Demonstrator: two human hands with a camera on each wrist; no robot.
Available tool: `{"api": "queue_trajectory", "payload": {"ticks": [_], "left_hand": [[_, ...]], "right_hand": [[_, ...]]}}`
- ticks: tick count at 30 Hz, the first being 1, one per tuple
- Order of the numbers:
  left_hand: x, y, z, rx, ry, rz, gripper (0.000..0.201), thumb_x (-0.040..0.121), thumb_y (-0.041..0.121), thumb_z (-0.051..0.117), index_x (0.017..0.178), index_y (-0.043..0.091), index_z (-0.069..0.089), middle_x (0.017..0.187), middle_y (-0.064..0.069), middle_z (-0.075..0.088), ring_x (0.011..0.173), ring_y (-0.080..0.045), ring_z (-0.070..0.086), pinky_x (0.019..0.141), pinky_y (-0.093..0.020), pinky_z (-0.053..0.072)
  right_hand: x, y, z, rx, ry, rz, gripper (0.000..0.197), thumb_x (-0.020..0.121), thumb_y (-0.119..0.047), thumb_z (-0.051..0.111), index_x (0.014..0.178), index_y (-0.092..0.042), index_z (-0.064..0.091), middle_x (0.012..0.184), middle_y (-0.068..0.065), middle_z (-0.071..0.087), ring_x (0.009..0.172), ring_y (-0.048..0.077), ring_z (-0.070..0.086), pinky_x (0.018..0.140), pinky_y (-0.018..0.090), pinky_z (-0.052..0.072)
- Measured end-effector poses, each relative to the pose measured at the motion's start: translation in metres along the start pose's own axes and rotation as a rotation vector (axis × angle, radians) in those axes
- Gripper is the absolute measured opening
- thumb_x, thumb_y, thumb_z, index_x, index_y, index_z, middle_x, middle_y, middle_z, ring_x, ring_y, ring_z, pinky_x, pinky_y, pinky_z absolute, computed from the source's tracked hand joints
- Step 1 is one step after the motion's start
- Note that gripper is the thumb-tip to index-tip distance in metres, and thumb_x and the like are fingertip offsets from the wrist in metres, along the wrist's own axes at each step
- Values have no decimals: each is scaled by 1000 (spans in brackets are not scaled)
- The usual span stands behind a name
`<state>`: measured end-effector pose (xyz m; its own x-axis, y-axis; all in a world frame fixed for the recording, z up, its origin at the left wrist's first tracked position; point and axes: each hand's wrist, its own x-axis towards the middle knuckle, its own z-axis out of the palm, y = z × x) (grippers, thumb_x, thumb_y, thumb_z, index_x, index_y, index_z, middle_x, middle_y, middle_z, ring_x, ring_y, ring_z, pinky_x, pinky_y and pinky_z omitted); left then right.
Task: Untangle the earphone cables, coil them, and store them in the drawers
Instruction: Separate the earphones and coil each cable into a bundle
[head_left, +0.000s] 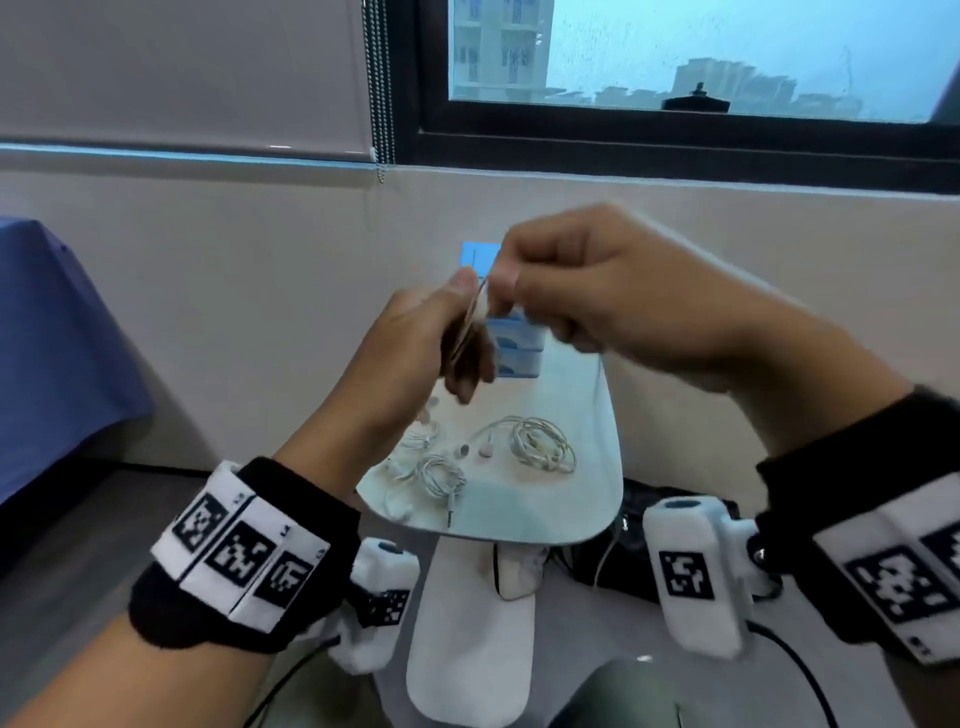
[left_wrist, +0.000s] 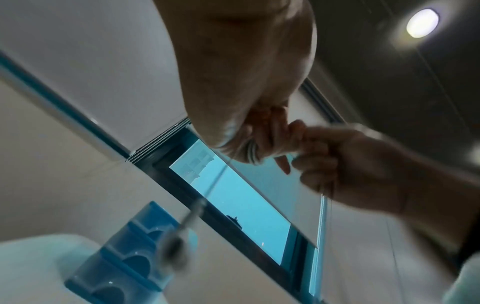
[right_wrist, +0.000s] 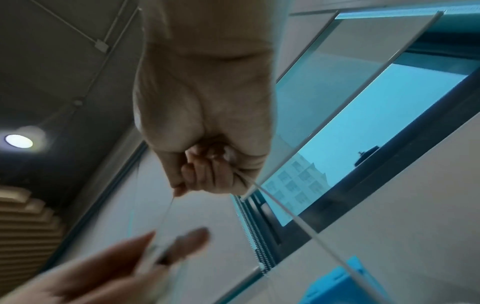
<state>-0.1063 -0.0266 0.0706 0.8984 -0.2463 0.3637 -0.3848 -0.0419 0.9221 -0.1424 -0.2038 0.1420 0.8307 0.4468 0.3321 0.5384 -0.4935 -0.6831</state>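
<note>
Holding an earphone cable (head_left: 474, 317) up between both hands above the small table (head_left: 597, 499), I have my left hand (head_left: 415, 343) curled round a bunch of its loops, thumb pressed on top. My right hand (head_left: 613, 296) has its fingers curled in, pinching a strand of the same cable just beside the left thumb. In the right wrist view that strand (right_wrist: 298, 220) runs taut from my fingertips (right_wrist: 205, 176) down toward the lower right. In the left wrist view a blurred end of the cable (left_wrist: 182, 230) hangs below my hand.

On the tabletop beneath lie more white earphones: a loose coil (head_left: 543, 444) on the right, a smaller bundle (head_left: 441, 480) near the front edge, and another tangle (head_left: 421, 434) partly hidden behind my left wrist. Past them, at the far end of the table against the wall, stands the blue set of drawers (head_left: 519, 345), mostly hidden by my hands. Above the wall is a window (head_left: 701, 57).
</note>
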Motion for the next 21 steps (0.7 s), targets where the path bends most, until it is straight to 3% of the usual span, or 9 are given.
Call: {"api": "queue_trajectory", "payload": {"ticks": [2, 5, 7, 9, 11, 13, 16, 19, 21], "left_hand": [[-6, 5, -2, -142, -116, -46, 53, 111, 28, 32, 103, -4, 74, 51, -7, 42, 43, -15, 29, 49, -28, 21], [-7, 17, -8, -298, -230, -20, 46, 109, 24, 36, 114, -2, 73, 53, 0, 31, 47, -12, 17, 49, -25, 17], [-2, 27, -11, -368, -170, 12, 40, 109, 21, 37, 122, -2, 68, 57, 1, 40, 45, -9, 24, 49, -21, 20], [3, 34, -10, -379, -68, 29, 34, 110, 19, 40, 127, 0, 63, 65, -1, 60, 48, -6, 46, 50, -15, 36], [7, 33, -8, -331, -1, 38, 30, 109, 17, 44, 129, 1, 60, 80, -6, 76, 67, -10, 71, 63, -15, 54], [8, 27, -6, -231, 16, 38, 28, 109, 14, 45, 131, 5, 58, 92, -10, 79, 87, -17, 78, 76, -22, 61], [4, 17, -4, 13, -48, 68, 25, 110, 13, 44, 122, 10, 65, 85, -8, 76, 75, -16, 71, 75, -28, 56], [-4, 17, -3, 61, -159, 47, 45, 112, 23, 36, 84, 18, 71, 65, -6, 57, 55, -15, 45, 60, -26, 38], [-7, 21, -3, -6, -220, 16, 52, 112, 26, 31, 92, 12, 77, 59, -3, 44, 53, -15, 32, 57, -28, 28]], "right_hand": [[6, 6, -11, -13, 174, 35, 26, 104, -23, 57, 84, -11, 68, 52, -14, 47, 49, 2, 38, 49, 16, 34], [11, 26, -9, 11, 318, 165, 30, 106, -27, 54, 81, -14, 64, 52, -15, 45, 47, 0, 37, 50, 18, 32], [7, 37, 6, 10, 204, 269, 30, 106, -26, 52, 81, -14, 62, 59, -7, 45, 51, 6, 37, 49, 18, 32], [-1, 40, 22, -5, -17, 342, 29, 105, -25, 51, 83, -12, 64, 61, -4, 42, 53, 11, 37, 46, 19, 32], [-10, 33, 31, -9, -227, 337, 31, 106, -24, 51, 85, -7, 65, 58, -3, 40, 52, 13, 34, 45, 20, 31], [-16, 21, 29, 2, -295, 285, 29, 106, -21, 52, 85, -6, 65, 56, -6, 41, 51, 11, 34, 45, 19, 30], [-18, 6, 12, 61, -147, 205, 25, 106, -16, 52, 86, -6, 63, 52, -14, 42, 48, 5, 33, 44, 16, 29], [-14, 4, -7, 13, 49, 177, 25, 105, -16, 52, 89, -1, 63, 52, -13, 40, 48, 5, 31, 46, 17, 28], [-10, 7, -13, -15, 136, 184, 26, 105, -20, 53, 92, 0, 63, 51, -14, 41, 49, 6, 31, 48, 18, 29]]}}
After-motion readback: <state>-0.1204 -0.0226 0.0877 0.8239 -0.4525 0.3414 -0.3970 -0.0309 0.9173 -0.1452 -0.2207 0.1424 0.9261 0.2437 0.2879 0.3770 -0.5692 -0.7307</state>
